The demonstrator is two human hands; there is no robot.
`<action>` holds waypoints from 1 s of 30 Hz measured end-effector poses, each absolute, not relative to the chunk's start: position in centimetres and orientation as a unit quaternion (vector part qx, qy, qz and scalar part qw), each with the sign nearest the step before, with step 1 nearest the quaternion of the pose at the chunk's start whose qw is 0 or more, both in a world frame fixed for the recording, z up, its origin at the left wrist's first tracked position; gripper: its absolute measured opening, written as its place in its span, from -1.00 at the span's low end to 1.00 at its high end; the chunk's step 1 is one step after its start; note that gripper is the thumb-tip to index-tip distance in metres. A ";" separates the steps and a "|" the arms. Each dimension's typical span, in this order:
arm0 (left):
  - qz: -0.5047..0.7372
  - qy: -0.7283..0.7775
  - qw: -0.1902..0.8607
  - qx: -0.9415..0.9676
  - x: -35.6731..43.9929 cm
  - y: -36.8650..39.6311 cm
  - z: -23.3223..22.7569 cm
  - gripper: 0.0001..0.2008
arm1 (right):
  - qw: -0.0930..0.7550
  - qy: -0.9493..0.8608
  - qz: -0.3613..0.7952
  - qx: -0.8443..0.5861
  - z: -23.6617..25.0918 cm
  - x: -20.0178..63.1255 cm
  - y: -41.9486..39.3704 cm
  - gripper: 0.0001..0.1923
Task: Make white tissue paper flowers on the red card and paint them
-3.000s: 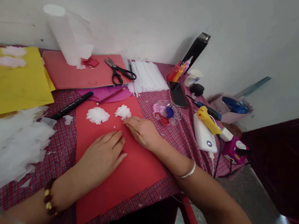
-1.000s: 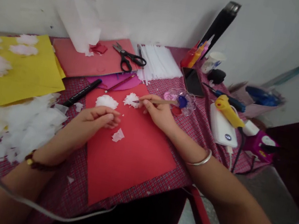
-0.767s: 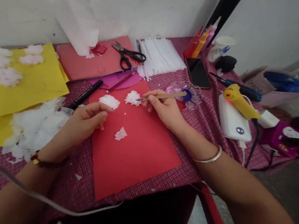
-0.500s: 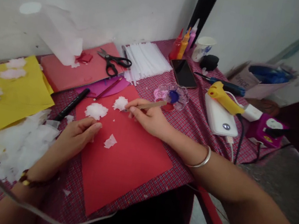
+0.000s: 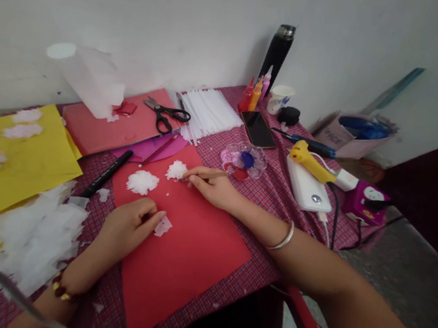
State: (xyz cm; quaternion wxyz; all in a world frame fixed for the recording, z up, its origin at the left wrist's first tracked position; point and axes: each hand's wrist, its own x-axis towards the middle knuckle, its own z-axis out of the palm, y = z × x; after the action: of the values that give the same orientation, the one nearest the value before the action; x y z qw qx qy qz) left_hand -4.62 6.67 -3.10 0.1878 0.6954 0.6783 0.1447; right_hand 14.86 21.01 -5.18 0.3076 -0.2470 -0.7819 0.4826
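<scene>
Between the thumb and fingers of my right hand [image 5: 213,186] is a slim wooden-handled tool [image 5: 215,174]; its tip is too small to make out. It points at the edge of a small ruffled white paper flower [image 5: 176,170] on red paper [image 5: 190,260]. Left of that lies a larger white paper flower [image 5: 142,182]. My left hand [image 5: 130,227] is closed, thumb against curled fingers, and whatever it holds is hidden. Its thumb tip comes up to a pale paper scrap [image 5: 163,226] on the red sheet; I cannot tell whether they touch.
White paper pieces [image 5: 36,237] and yellow sheets [image 5: 18,181] lie left. Behind are a black marker [image 5: 108,173], scissors [image 5: 166,114] and white sticks [image 5: 211,112]. A paint palette [image 5: 245,160], phone [image 5: 258,128], glue gun [image 5: 312,161] and power bank [image 5: 309,187] lie right. A cable [image 5: 5,285] crosses the lower left.
My left hand has moved right, from beside the larger flower to the paper scrap. My right hand stays by the small flower, its tool tilted flatter. The view has shifted.
</scene>
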 end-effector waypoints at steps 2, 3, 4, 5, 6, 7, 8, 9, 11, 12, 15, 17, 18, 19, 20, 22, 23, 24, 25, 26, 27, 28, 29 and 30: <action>0.144 0.676 0.189 0.697 -4.6 6.7 -3.0 -0.64 | 0.319 -0.763 0.502 -0.252 -5.3 14.6 21.4 -0.79; 0.144 0.677 0.190 0.697 -4.6 6.6 -2.9 -0.64 | 0.326 -0.752 0.513 -0.254 -5.4 14.5 21.5 -0.80; 0.145 0.678 0.190 0.695 -4.6 6.6 -2.9 -0.65 | 0.332 -0.743 0.522 -0.256 -5.4 14.4 21.7 -0.80; 0.146 0.679 0.191 0.694 -4.6 6.6 -2.8 -0.65 | 0.337 -0.735 0.529 -0.259 -5.5 14.3 21.8 -0.80; 0.148 0.680 0.193 0.692 -4.6 6.6 -2.8 -0.65 | 0.339 -0.728 0.534 -0.262 -5.5 14.3 21.9 -0.81; 0.149 0.679 0.197 0.692 -4.7 6.6 -2.8 -0.65 | 0.340 -0.723 0.539 -0.265 -5.6 14.2 22.0 -0.82; 0.150 0.678 0.200 0.691 -4.7 6.6 -2.8 -0.65 | 0.341 -0.719 0.544 -0.267 -5.7 14.2 22.0 -0.83; 0.152 0.677 0.200 0.692 -4.7 6.6 -2.9 -0.65 | 0.341 -0.715 0.548 -0.269 -5.7 14.2 22.1 -0.83; 0.151 0.674 0.188 0.699 -4.7 6.6 -3.0 -0.65 | 0.340 -0.711 0.552 -0.273 -5.8 14.1 22.1 -0.84; 0.147 0.670 0.174 0.707 -4.6 6.7 -3.1 -0.64 | 0.339 -0.711 0.551 -0.275 -5.9 14.1 22.1 -0.84; 0.123 0.651 0.125 0.739 -4.5 7.1 -3.4 -0.64 | 0.339 -0.719 0.540 -0.277 -6.0 14.1 22.1 -0.83; 0.110 0.641 0.105 0.752 -4.5 7.5 -3.5 -0.62 | 0.340 -0.725 0.530 -0.278 -6.1 14.2 21.9 -0.82; 0.109 0.639 0.101 0.755 -4.6 7.7 -3.6 -0.61 | 0.339 -0.728 0.527 -0.279 -6.1 14.2 21.9 -0.82; 0.111 0.637 0.099 0.756 -4.7 7.8 -3.7 -0.61 | 0.338 -0.729 0.526 -0.280 -6.0 14.3 21.8 -0.82; 0.117 0.636 0.100 0.756 -4.8 8.0 -3.7 -0.60 | 0.336 -0.728 0.528 -0.280 -6.0 14.3 21.8 -0.82; 0.137 0.634 0.104 0.754 -5.0 8.1 -3.7 -0.60 | 0.336 -0.719 0.540 -0.280 -6.0 14.4 21.8 -0.82; 0.150 0.632 0.108 0.752 -5.2 8.2 -3.7 -0.60 | 0.339 -0.711 0.548 -0.280 -6.0 14.3 21.9 -0.83; 0.163 0.630 0.113 0.751 -5.3 8.2 -3.7 -0.61 | 0.347 -0.699 0.558 -0.281 -6.0 14.3 22.0 -0.83; 0.177 0.627 0.118 0.749 -5.5 8.3 -3.7 -0.61 | 0.355 -0.685 0.569 -0.284 -6.0 14.2 22.1 -0.83; 0.192 0.623 0.125 0.748 -5.6 8.3 -3.7 -0.62 | 0.365 -0.669 0.579 -0.289 -6.0 14.1 22.2 -0.83; 0.207 0.619 0.134 0.745 -5.8 8.2 -3.7 -0.62 | 0.375 -0.654 0.586 -0.297 -6.0 14.0 22.1 -0.83; 0.224 0.615 0.143 0.742 -5.9 8.2 -3.7 -0.62 | 0.384 -0.644 0.588 -0.304 -5.8 13.9 21.9 -0.83; 0.243 0.610 0.153 0.738 -6.1 8.0 -3.8 -0.62 | 0.390 -0.641 0.585 -0.308 -5.6 13.8 21.5 -0.83; 0.265 0.607 0.161 0.732 -6.2 7.8 -4.0 -0.62 | 0.398 -0.647 0.573 -0.306 -5.3 13.7 20.9 -0.83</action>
State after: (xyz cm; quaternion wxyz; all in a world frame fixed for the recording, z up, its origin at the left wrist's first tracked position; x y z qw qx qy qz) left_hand -6.20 7.85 -4.01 0.1610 0.7316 0.6072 0.2648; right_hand 13.66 20.93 -5.27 0.3982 -0.3062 -0.6472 0.5733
